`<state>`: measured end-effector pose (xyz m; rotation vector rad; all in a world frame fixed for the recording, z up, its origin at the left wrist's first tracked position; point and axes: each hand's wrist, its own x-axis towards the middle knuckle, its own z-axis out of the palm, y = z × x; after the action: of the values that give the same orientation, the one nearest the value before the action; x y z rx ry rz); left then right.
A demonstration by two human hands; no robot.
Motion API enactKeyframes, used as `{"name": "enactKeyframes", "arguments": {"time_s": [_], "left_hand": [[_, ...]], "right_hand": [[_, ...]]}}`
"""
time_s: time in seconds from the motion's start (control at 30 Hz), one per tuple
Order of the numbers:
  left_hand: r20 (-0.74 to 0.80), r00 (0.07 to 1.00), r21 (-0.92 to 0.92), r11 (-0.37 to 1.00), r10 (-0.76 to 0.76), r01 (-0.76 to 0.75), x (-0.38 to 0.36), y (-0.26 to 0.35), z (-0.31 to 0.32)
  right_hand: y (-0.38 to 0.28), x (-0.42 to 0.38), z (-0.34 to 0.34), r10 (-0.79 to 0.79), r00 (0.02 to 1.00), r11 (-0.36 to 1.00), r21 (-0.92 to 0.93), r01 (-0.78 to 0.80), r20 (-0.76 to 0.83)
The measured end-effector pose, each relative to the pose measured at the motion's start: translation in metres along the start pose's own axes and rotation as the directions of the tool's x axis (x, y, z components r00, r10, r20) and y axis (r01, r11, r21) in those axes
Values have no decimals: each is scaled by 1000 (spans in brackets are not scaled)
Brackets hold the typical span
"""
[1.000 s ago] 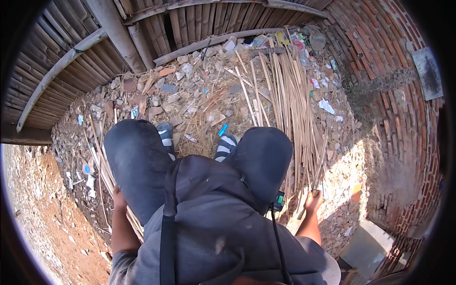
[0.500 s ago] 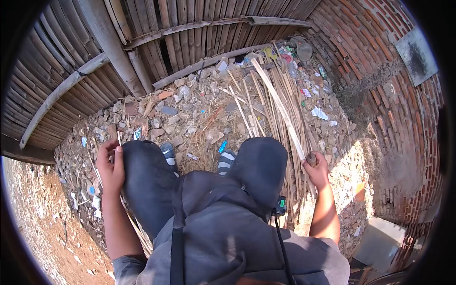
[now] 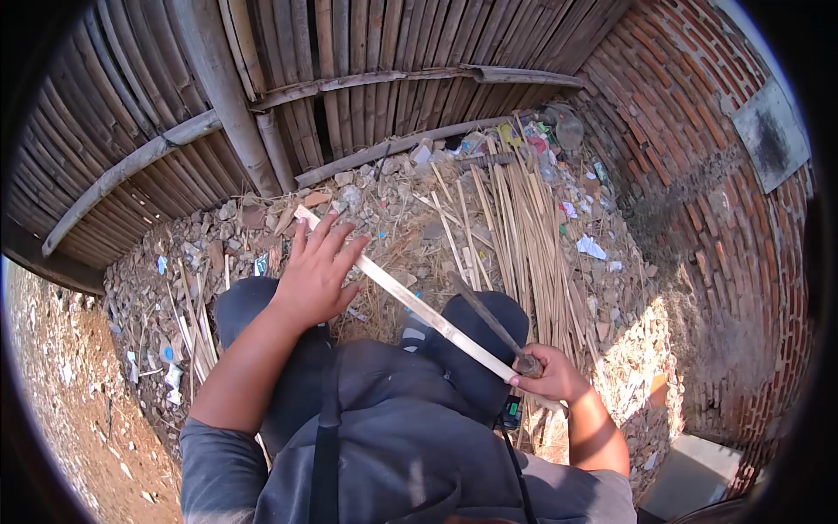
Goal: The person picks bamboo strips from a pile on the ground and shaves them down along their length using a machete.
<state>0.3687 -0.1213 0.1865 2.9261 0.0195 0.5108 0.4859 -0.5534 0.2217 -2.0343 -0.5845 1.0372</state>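
A pale bamboo strip (image 3: 419,307) slants across the knees, from upper left down to the right. My right hand (image 3: 548,375) is closed on its lower end and also on the handle of a dark long-bladed knife (image 3: 491,316), whose blade points up and left. Over the strip's upper part, my left hand (image 3: 316,275) is open with fingers spread; whether it touches the strip is unclear. Many thin bamboo strips (image 3: 534,236) lie in a pile on the ground ahead to the right.
Rubble and litter (image 3: 349,205) cover the ground. A bamboo wall (image 3: 367,113) stands in front and a brick wall (image 3: 698,210) on the right. More strips (image 3: 196,323) lie by the left knee. A grey slab (image 3: 690,476) is at the lower right.
The strip has swung from the right-hand pile to across my knees. My left hand has moved right and opened over it. The knife's blade now shows beside the strip.
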Motion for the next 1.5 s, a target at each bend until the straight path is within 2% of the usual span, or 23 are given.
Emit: {"name": "enactKeyframes", "arguments": {"time_s": [0.1,0.2,0.27,0.3,0.33,0.37,0.4,0.5,0.53,0.63,0.7,0.77,0.83,0.87,0.9,0.97,1.0,1.1,1.2,1.3,1.4,1.5], "left_hand": [[21,999,-2,999,40,-40,1,-6,2],[179,979,-10,995,99,-99,-4,-27,-1],[174,984,-5,999,48,-48,-11,-33,-19],[175,984,-6,1000,24,-23,-17,-35,-30],[174,985,7,1000,3,-5,-22,-39,-41],[197,976,25,996,-90,87,-29,-40,-53],[215,959,43,983,-183,178,-37,-38,-65],[191,891,21,909,-411,415,-62,-20,-89],[173,859,0,873,-481,489,-72,-15,-94],[207,797,-32,810,-567,585,-103,-3,-101],[285,760,-45,784,-584,619,-125,0,-103],[309,736,-40,765,-602,643,-142,6,-104],[286,726,-18,754,-625,656,-156,15,-104],[242,723,-35,739,-647,672,-163,20,-99],[264,655,27,684,-708,729,-171,21,-95],[167,647,-11,655,-744,755,-185,30,-85],[96,682,-54,681,-725,731,-196,28,-76],[46,685,-46,684,-727,728,-204,35,-71],[109,630,-15,632,-769,775,-208,33,-65],[93,613,11,617,-784,787,-207,28,-58],[145,605,7,613,-783,790,-195,24,-64],[206,660,43,681,-722,731,-193,10,-63]], "right_hand": [[3,1,-1,10,1000,998,66,-11,20],[-1,1,-29,-47,995,986,163,32,88],[0,-9,-68,-19,999,1000,18,20,-45],[-15,-16,-89,21,988,975,-215,-54,-155],[-32,-23,-108,34,962,892,-427,-151,-270],[-34,-27,-120,-142,922,835,-543,-84,-361],[-25,-30,-135,-232,867,821,-567,-69,-441],[-50,-30,-141,-338,710,796,-590,-135,-618],[-52,-24,-136,-390,658,806,-584,-94,-645],[-42,9,-109,-434,591,820,-570,-52,-679],[-48,38,-74,-489,608,836,-534,123,-625],[-63,65,-39,-450,727,861,-468,199,-519],[-70,100,-8,-525,776,816,-464,344,-349],[-82,114,3,-512,821,799,-491,347,-252],[-93,127,14,-489,859,781,-515,354,-151],[-104,159,32,-609,793,671,-542,505,-15],[-110,176,39,-662,748,607,-550,574,51],[-133,214,54,-644,744,528,-601,600,177],[-131,239,67,-699,700,517,-574,635,145],[-121,245,72,-513,848,707,-493,507,136],[-117,241,69,-514,852,674,-567,473,100],[-115,237,82,-635,767,566,-623,539,87]]}}
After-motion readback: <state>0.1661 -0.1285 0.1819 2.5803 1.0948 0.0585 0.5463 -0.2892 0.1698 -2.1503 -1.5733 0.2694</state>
